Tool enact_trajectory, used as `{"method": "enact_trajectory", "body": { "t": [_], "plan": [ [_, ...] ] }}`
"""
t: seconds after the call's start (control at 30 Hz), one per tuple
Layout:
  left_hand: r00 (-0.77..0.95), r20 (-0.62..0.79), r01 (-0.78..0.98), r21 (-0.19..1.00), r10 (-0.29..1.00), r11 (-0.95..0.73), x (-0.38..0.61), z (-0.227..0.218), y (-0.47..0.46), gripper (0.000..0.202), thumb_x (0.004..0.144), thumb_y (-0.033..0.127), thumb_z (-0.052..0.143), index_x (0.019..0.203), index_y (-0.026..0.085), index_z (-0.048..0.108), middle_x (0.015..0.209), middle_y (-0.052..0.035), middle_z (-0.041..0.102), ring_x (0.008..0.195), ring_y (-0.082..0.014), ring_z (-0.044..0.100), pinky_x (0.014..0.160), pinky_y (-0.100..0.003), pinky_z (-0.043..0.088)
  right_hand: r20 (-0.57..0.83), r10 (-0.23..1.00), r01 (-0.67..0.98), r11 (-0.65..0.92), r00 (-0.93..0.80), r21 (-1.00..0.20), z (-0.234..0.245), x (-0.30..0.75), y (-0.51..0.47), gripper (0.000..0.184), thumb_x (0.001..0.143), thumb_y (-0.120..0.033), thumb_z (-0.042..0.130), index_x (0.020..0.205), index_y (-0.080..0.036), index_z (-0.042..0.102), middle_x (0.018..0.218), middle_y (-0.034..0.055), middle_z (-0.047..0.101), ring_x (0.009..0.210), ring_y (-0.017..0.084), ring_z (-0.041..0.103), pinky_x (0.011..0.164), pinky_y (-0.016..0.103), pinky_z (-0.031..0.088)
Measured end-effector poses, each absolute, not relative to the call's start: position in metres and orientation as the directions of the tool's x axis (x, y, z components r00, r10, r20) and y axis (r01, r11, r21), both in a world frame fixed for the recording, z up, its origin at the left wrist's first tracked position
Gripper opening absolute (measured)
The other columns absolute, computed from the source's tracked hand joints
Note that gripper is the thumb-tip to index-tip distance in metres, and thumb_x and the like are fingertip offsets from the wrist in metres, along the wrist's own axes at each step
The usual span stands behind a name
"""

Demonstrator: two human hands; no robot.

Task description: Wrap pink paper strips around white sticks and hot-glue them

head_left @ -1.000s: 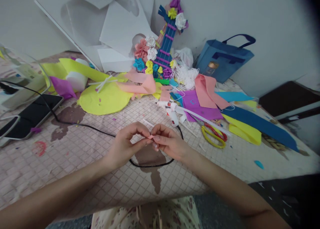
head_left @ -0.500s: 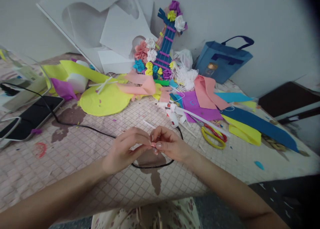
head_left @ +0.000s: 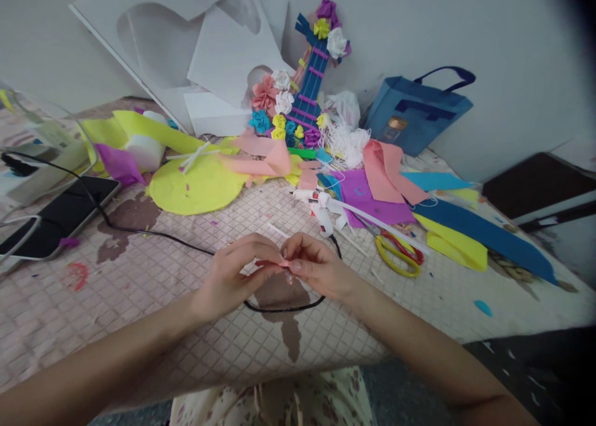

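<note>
Between the fingertips of both hands is a small piece of pink crepe paper (head_left: 284, 263), mostly covered by the fingers. My left hand (head_left: 237, 271) pinches it from the left, thumb below and fingers arched above. My right hand (head_left: 319, 267) pinches its right end between thumb and forefinger. Both hands are close together above the tablecloth, over a loop of black cord (head_left: 288, 310). Just beyond the right hand lies a white hot glue gun (head_left: 321, 212) with a long clear glue stick in its back. Yellow- and red-handled scissors (head_left: 395, 255) rest to the right.
A paper-flower-decorated blue guitar (head_left: 307, 94) leans at the back near a blue bag (head_left: 416, 115). Yellow rounded shape (head_left: 195, 187), pink crepe strips (head_left: 388, 171) and a purple sheet (head_left: 358, 196) lie across the table. A phone (head_left: 60, 218) sits at left.
The fingers have shifted slightly on the pink paper, and the left fingers are a little more arched. Both hands stay in nearly the same place.
</note>
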State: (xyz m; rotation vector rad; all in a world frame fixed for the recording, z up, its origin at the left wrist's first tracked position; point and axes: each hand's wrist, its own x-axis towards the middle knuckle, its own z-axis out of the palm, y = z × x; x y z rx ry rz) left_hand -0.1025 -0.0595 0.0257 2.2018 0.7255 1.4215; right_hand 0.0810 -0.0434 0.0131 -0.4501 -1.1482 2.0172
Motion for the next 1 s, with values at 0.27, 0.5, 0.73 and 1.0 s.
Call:
{"method": "enact_trajectory", "body": {
  "t": [0.27,0.5,0.73,1.0],
  "plan": [
    [0.348,0.68,0.198,0.619,0.645,-0.76,-0.1026,0.0233,-0.0585,0.016,0.08,0.008,0.064,0.091,0.019,0.061,0.082,-0.003,0.066,0.079,-0.013,0.063,0.068,-0.024,0.052,0.035,0.782,-0.416,-0.293,-0.622,-0.861,0.0159,0.0805,-0.0444,0.014,0.075,-0.022,0.073,0.08,-0.017,0.061,0.074,-0.0025,0.06,0.063,0.007,0.057,0.057,0.019,0.048],
    [0.344,0.623,0.21,0.678,0.702,-0.704,-0.1022,0.0222,-0.0582,0.015,0.08,0.007,0.063,0.091,0.018,0.062,0.083,-0.003,0.065,0.08,-0.0125,0.062,0.07,-0.025,0.051,0.055,0.815,-0.376,-0.205,-0.577,-0.904,0.0101,0.0815,-0.0435,0.015,0.076,-0.023,0.072,0.082,-0.018,0.059,0.076,-0.0029,0.059,0.062,0.007,0.057,0.057,0.02,0.049],
    [0.248,0.54,0.211,0.781,0.804,-0.589,-0.1001,0.0232,-0.0578,0.005,0.081,0.016,0.065,0.084,0.017,0.062,0.078,-0.0034,0.065,0.075,-0.014,0.061,0.068,-0.028,0.05,0.139,0.856,-0.289,-0.012,-0.497,-0.957,0.0152,0.0816,-0.0474,0.02,0.078,-0.027,0.07,0.091,-0.021,0.055,0.082,-0.0016,0.06,0.065,0.008,0.059,0.06,0.022,0.05],
    [0.288,0.556,0.287,0.727,0.78,-0.624,-0.099,0.0272,-0.0598,0.005,0.082,0.013,0.063,0.083,0.017,0.062,0.076,-0.0012,0.064,0.073,-0.0121,0.061,0.067,-0.025,0.05,0.228,0.867,-0.145,0.182,-0.442,-0.973,0.018,0.083,-0.0518,0.012,0.082,-0.026,0.066,0.087,-0.021,0.055,0.079,-0.0011,0.056,0.07,0.01,0.056,0.065,0.024,0.047]
  ]
}}
